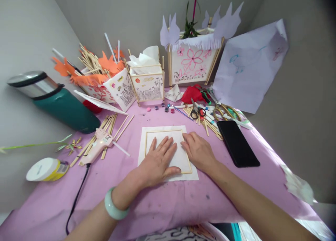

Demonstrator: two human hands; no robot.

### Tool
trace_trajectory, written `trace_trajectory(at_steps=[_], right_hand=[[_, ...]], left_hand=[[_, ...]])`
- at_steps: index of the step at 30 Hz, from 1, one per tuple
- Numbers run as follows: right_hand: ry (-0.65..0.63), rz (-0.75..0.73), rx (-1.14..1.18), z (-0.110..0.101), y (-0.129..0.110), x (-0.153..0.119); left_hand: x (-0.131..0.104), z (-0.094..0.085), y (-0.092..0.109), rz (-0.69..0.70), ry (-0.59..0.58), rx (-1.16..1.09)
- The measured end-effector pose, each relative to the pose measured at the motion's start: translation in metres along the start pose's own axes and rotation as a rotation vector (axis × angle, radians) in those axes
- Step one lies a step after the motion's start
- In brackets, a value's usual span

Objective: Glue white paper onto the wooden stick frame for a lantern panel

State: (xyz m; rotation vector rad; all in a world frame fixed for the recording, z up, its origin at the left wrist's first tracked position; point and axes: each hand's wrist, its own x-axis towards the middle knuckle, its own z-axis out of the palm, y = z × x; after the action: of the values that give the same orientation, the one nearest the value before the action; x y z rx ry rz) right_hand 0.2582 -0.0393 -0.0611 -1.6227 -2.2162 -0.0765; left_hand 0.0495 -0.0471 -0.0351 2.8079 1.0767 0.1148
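Tablecloth [170, 202], pinkish purple, spreads beneath white paper [142, 139] at the near middle. On the paper lies a thin, pale-yellow stick frame [168, 130], flat and roughly square, neither axis clearly longer; two sides point away from the person, two run crosswise. Left hand [160, 160], open with fingers spread, covers its near-left part; right hand [199, 150], fingers bent, touches its right side.

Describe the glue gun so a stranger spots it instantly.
Find the teal bottle at the left of the purple-pink cloth. Just nearer the camera, the glue gun lies over wooden sticks. Unlike them, it is pale pink, with a black cord.
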Motion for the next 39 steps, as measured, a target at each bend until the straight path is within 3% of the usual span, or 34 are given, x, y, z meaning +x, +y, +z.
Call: trace_trajectory(at_steps=[4, 9, 16, 25, 28, 35, 39], right_hand=[[0.059, 0.002, 0.031, -0.003, 0.000, -0.001], [0.012, 0.003, -0.041, -0.005, -0.004, 0.001], [0.016, -0.034, -0.045, -0.002, -0.004, 0.002], [-0.024, 0.091, 0.090, -0.005, 0.006, 0.007], [-0.059, 0.097, 0.143, -0.008, 0.010, 0.013], [0.089, 0.175, 0.297, -0.007, 0.021, 0.011], [0.146, 0.247, 0.449, -0.022, 0.010, 0.005]], left_hand=[[0.003, -0.004, -0.016, -0.110, 0.073, 0.075], [0.005, 0.003, -0.033, -0.219, 0.076, 0.154], [0.004, 0.012, -0.035, -0.204, 0.096, 0.172], [0.002, 0.000, -0.041, -0.243, 0.061, -0.012], [-0.001, -0.002, -0.048, -0.261, 0.162, -0.070], [-0.006, -0.012, -0.060, -0.402, 0.504, -0.184], [-0.007, -0.018, -0.060, -0.478, 0.631, -0.259]])
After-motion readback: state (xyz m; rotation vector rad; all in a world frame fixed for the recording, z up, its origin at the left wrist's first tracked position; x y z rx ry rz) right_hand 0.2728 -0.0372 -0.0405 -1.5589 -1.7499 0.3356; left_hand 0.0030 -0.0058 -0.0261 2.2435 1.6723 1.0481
